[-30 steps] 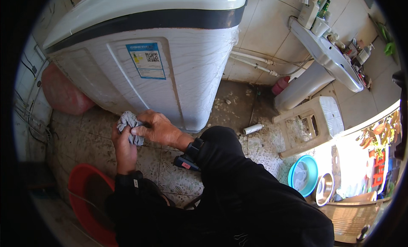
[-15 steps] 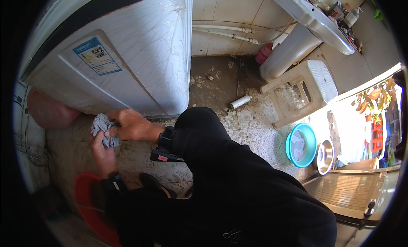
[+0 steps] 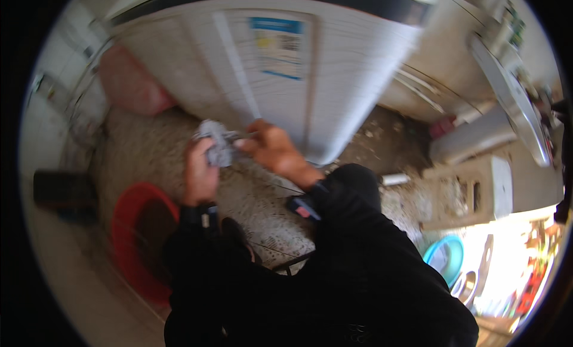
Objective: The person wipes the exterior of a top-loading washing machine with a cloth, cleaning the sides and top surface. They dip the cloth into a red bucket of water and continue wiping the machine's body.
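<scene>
I crouch on the speckled floor [image 3: 149, 150] in front of the white washing machine [image 3: 334, 90], and both my hands meet just below its lower front edge. My left hand [image 3: 200, 174] is closed around a crumpled grey rag [image 3: 215, 141], cupping it from underneath. My right hand [image 3: 271, 150] pinches the same rag from the other side, fingers curled onto its upper fold, so the cloth sits bunched between the two hands, close to the machine's panel but, as far as I can tell through the blur, not pressed against it.

To do this well, I judge I should keep the left hand firm as the anchor and let the right work the fold, so the rag does not slip to the floor. A red basin [image 3: 140, 239] sits by my left knee, and a pink tub [image 3: 128, 84] stands beside the machine.
</scene>
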`<action>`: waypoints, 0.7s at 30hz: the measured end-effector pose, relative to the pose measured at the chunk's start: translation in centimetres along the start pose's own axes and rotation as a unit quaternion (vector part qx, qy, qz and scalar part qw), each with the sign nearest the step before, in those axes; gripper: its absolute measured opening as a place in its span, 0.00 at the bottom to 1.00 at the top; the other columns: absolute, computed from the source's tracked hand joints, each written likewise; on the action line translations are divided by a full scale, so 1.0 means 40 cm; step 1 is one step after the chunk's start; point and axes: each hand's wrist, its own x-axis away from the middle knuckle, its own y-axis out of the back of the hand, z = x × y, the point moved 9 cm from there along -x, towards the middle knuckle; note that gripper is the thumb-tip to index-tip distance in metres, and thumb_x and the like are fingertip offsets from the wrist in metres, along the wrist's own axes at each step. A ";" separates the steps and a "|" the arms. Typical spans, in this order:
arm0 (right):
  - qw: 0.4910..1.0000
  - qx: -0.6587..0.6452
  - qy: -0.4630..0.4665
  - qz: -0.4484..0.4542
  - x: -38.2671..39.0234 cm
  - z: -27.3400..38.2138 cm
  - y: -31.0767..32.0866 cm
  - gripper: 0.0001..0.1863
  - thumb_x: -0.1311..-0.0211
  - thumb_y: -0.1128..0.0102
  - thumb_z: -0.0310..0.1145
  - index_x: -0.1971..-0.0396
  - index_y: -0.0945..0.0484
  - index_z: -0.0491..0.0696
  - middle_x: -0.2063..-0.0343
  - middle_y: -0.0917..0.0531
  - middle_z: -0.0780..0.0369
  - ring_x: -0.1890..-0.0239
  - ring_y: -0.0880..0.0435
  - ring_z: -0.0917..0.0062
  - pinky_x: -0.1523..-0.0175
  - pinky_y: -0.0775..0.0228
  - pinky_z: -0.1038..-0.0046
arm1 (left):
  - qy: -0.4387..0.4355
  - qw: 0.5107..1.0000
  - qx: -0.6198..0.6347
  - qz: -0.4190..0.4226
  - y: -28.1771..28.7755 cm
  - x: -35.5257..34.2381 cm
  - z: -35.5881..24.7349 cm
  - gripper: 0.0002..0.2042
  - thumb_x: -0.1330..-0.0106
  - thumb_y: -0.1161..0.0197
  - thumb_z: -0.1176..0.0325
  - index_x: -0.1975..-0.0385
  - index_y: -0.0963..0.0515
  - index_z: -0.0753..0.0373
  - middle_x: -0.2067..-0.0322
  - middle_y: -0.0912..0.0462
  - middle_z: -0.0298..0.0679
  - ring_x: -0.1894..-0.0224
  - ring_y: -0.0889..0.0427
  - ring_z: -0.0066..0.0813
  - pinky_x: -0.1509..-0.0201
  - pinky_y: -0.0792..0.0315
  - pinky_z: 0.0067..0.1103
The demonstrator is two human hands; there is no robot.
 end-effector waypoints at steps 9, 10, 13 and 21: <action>0.993 -0.029 -0.111 0.024 0.014 0.019 -0.027 0.23 0.23 0.34 0.38 0.40 0.23 0.36 0.56 0.13 0.56 0.58 0.12 0.72 0.59 0.21 0.71 | -0.061 0.997 0.038 0.014 -0.051 0.041 -0.103 0.15 0.38 0.42 0.77 0.52 0.17 0.70 0.62 0.12 0.39 0.61 0.13 0.28 0.55 0.20 0.24; 0.994 -0.023 -0.106 0.028 0.015 0.023 -0.031 0.23 0.23 0.34 0.38 0.39 0.23 0.36 0.56 0.12 0.56 0.58 0.11 0.71 0.59 0.21 0.71 | -0.073 0.996 0.043 -0.006 -0.043 0.044 -0.109 0.15 0.39 0.41 0.78 0.53 0.16 0.70 0.62 0.12 0.39 0.62 0.13 0.28 0.57 0.21 0.24; 0.995 -0.044 -0.088 0.025 0.013 0.027 -0.044 0.23 0.23 0.33 0.35 0.39 0.23 0.35 0.58 0.12 0.56 0.61 0.11 0.74 0.62 0.21 0.73 | -0.070 0.993 0.078 -0.056 -0.020 0.046 -0.115 0.15 0.44 0.37 0.81 0.55 0.15 0.72 0.64 0.12 0.38 0.65 0.14 0.27 0.58 0.19 0.24; 0.998 -0.047 -0.040 0.015 0.008 0.059 -0.050 0.26 0.17 0.39 0.47 0.39 0.22 0.37 0.57 0.12 0.56 0.60 0.12 0.75 0.60 0.24 0.75 | -0.107 0.980 0.060 -0.158 0.012 0.080 -0.158 0.16 0.41 0.29 0.79 0.52 0.19 0.73 0.60 0.12 0.41 0.60 0.12 0.28 0.55 0.18 0.27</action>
